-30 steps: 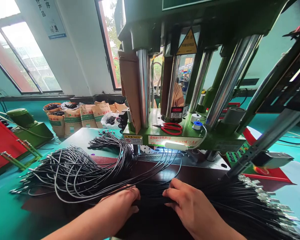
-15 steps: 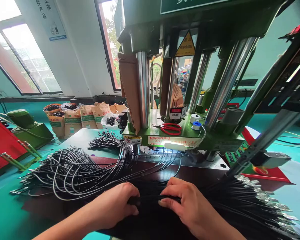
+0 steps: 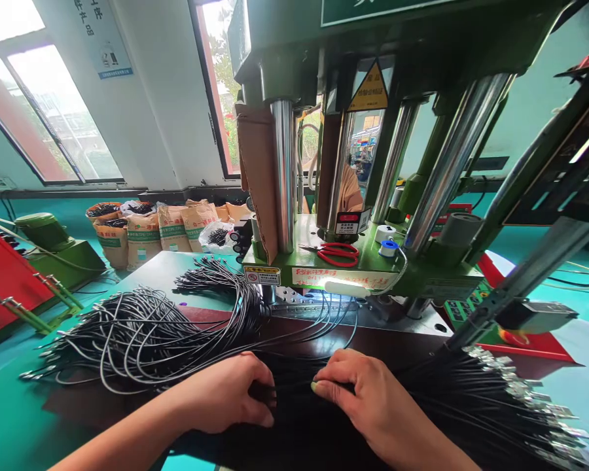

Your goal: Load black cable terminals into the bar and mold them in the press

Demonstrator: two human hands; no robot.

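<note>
Right hand (image 3: 373,396) pinched on black cables (image 3: 461,392); left hand (image 3: 230,392) curled at the same bundle, hold cannot be told. Bundle's metal ends (image 3: 540,399) fan out right of the grip. Glossy brown surface (image 3: 383,343) just beyond; looped cables (image 3: 142,333) left. Green press (image 3: 422,271) farther ahead; sacks (image 3: 142,239) and windows (image 3: 59,104) far left.

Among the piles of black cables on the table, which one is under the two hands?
The right-hand pile, with silver metal ends fanned out beyond the right hand. The looped pile lies beyond the left hand.
</note>
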